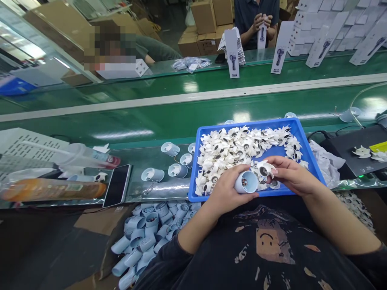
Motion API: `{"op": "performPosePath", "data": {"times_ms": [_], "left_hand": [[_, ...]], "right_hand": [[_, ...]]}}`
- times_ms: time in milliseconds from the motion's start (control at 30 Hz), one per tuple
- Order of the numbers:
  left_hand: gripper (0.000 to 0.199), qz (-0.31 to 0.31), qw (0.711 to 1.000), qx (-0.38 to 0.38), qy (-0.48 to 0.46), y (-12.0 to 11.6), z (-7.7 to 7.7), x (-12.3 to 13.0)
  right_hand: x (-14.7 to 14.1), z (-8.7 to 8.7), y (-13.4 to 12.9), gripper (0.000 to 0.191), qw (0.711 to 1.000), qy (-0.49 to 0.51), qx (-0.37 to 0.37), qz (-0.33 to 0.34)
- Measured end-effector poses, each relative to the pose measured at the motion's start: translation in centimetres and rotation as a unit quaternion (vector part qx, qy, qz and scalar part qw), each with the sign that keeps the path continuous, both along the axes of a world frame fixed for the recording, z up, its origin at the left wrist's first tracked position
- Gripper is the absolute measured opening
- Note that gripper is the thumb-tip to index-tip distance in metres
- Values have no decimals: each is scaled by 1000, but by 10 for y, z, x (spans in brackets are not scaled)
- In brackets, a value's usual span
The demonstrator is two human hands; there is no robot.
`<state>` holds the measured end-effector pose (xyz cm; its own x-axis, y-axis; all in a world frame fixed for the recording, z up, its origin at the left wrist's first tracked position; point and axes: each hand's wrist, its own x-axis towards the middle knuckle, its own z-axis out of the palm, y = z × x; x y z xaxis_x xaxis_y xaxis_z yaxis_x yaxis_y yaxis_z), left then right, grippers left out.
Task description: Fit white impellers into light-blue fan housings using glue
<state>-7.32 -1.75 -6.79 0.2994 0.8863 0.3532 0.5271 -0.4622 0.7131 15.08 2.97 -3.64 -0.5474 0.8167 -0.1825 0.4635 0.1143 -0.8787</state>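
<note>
My left hand [225, 191] is wrapped round a light blue cylindrical housing [247, 182], its open end towards me with a small copper-coloured part inside. Pinched in the fingers of my right hand [288, 173] is a white fan impeller [265, 169], its dark hub showing. The impeller is just right of the housing's mouth, apart from it. Both hands are over the near edge of a blue tray [313, 163], which holds a heap of similar white impellers [223, 151].
Several blue housings [152, 175] stand left of the tray. Below is a box of more housings [148, 237]. A phone [117, 185] and an orange bottle [54, 190] lie left. A black device [356, 151] sits right. Two people work across the green conveyor [136, 117].
</note>
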Motion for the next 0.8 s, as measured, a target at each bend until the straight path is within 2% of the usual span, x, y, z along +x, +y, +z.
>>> {"op": "performPosePath", "data": {"times_ms": [67, 133, 200, 300, 367, 467, 600, 800], "left_hand": [[58, -8, 999, 35, 21, 2, 3, 4], [53, -4, 997, 64, 42, 4, 6, 7], [47, 2, 994, 86, 60, 3, 8, 10], [35, -7, 988, 136, 67, 0, 8, 13], [34, -8, 983, 170, 64, -3, 6, 14], [40, 15, 980, 192, 52, -7, 2, 14], [43, 38, 980, 188, 57, -10, 1, 13], [45, 8, 981, 180, 66, -13, 9, 8]], "right_hand": [[-3, -3, -6, 41, 998, 67, -16, 0], [-7, -1, -13, 37, 996, 90, 10, -5], [-11, 5, -21, 30, 993, 54, 105, -5], [-17, 14, -31, 21, 959, -58, 279, 12], [-21, 17, -34, 16, 939, -91, 330, 27], [-26, 15, -31, 13, 938, -72, 336, 44], [-33, 10, -27, 9, 955, -47, 288, 45], [-31, 11, -29, 14, 961, -8, 272, 43]]}}
